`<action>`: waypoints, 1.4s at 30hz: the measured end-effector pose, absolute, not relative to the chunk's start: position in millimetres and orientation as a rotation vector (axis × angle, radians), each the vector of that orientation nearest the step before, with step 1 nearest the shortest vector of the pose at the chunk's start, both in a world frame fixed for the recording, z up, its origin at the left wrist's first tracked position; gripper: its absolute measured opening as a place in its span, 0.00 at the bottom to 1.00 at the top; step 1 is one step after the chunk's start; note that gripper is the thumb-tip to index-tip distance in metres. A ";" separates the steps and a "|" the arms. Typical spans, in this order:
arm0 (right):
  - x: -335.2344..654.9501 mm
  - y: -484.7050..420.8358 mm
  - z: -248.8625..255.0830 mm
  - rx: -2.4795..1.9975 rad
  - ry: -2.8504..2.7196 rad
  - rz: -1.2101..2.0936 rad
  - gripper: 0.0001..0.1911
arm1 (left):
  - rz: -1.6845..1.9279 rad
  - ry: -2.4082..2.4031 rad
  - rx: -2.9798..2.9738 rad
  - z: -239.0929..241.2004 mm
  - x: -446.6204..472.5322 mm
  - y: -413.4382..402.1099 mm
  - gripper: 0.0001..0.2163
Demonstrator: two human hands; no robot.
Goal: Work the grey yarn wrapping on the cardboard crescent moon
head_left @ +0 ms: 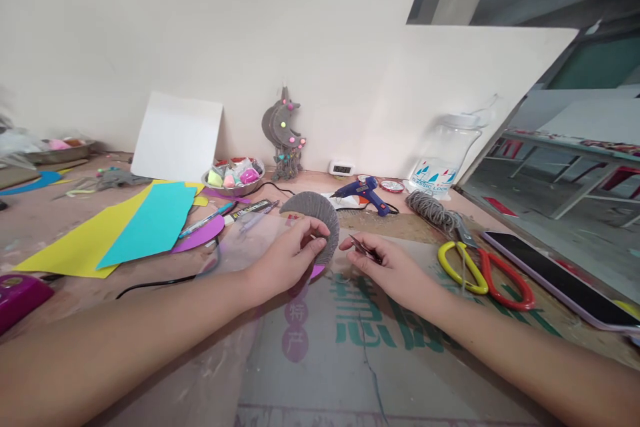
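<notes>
My left hand is closed on a crescent shape wrapped in grey yarn, gripping its right side between thumb and fingers. A purple edge shows at its lower end. Just to the right, my right hand pinches a small, dark, narrow thing whose exact kind I cannot make out. The two hands are a short gap apart above a translucent plastic sheet printed with green and purple characters. A thin dark strand lies on that sheet below my right hand.
Scissors, a grey yarn bundle and a phone lie at right. Behind are a blue glue gun, a clear jug, a small clock and a decorated moon hanging. Yellow and turquoise sheets lie left.
</notes>
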State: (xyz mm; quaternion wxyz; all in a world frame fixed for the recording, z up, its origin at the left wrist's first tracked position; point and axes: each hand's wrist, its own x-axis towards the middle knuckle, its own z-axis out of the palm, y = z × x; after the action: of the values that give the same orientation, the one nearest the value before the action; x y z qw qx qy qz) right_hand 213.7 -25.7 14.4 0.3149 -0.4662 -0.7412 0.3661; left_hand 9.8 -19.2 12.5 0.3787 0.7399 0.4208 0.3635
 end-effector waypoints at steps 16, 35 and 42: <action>214.4 -24.8 13.8 -1.238 -1.997 0.912 0.13 | 0.916 1.071 1.903 8.2 10.0 -17.3 0.08; 211.1 -25.3 19.7 -1.279 -1.982 1.006 0.15 | 0.816 0.884 1.868 10.3 11.6 -27.4 0.15; 212.3 -28.4 17.1 -1.120 -1.954 1.110 0.12 | 0.863 0.955 1.939 8.8 11.4 -25.2 0.09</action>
State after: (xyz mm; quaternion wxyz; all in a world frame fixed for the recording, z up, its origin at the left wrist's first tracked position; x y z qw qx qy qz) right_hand 212.3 -28.4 17.1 0.3101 -0.4242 -0.7397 0.4203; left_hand 11.4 -25.2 8.8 0.3957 0.7651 0.3769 0.3406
